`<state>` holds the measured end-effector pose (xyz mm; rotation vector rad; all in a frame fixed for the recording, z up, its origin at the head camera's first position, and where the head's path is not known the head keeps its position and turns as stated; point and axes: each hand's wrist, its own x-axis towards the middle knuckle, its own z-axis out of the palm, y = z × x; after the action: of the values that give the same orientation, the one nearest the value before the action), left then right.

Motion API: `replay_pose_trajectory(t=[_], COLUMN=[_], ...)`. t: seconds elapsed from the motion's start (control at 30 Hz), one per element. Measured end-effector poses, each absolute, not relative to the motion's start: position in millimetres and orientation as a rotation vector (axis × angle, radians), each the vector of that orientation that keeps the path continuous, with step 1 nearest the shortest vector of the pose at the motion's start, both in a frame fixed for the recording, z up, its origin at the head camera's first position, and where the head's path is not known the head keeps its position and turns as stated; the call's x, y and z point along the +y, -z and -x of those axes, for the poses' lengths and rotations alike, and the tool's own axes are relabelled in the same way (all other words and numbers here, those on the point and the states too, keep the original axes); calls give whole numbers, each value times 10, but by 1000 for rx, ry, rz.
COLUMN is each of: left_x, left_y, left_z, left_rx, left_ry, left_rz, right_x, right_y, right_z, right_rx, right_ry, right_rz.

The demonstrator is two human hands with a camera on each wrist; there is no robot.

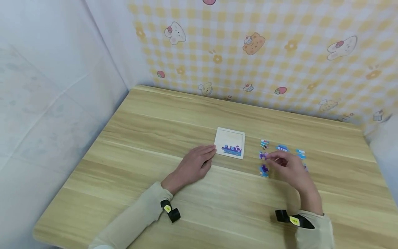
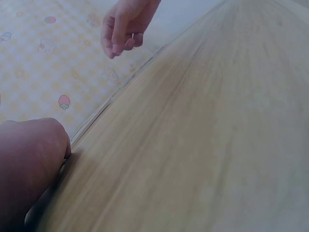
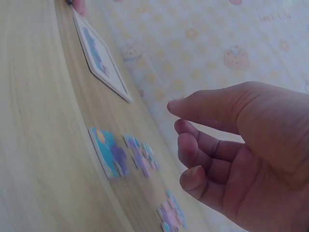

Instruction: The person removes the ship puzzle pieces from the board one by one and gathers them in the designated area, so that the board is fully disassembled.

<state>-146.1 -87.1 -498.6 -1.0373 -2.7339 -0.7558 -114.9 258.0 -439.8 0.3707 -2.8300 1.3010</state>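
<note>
A white puzzle tray (image 1: pixel 229 130) lies on the table, with joined purple and blue jigsaw pieces (image 1: pixel 231 150) along its lower right part. My left hand (image 1: pixel 195 164) rests on the table, its fairly straight fingers at the tray's left edge. To the right, my right hand (image 1: pixel 289 169) hovers above loose pieces, fingers loosely bent. In the right wrist view, a small gap shows between thumb (image 3: pixel 193 106) and fingers, with nothing in it. Under and beside that hand lie a blue and purple piece (image 1: pixel 264 170), a purple piece (image 1: pixel 262 155) and a striped piece (image 1: pixel 264 144).
Farther right are a piece with a blue house-like picture (image 1: pixel 282 148) and a light blue piece (image 1: pixel 300 154). Another piece (image 1: pixel 305 167) is partly behind the right hand. A yellow checked cloth (image 1: pixel 230 45) hangs behind the wooden table (image 1: pixel 149 138), and white cloth (image 1: pixel 62 103) at left.
</note>
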Motion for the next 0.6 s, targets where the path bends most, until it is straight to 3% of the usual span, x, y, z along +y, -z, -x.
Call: replay_pose_trajectory(t=[0.6], left_x=[-888], left_y=[4991], left_z=[1451], left_rx=[-2687], left_ry=[742], left_rz=[1051], right_x=[1644], right_y=[4429], right_z=[1661], right_rx=[-2866], right_ry=[-1449], right_rz=[-288])
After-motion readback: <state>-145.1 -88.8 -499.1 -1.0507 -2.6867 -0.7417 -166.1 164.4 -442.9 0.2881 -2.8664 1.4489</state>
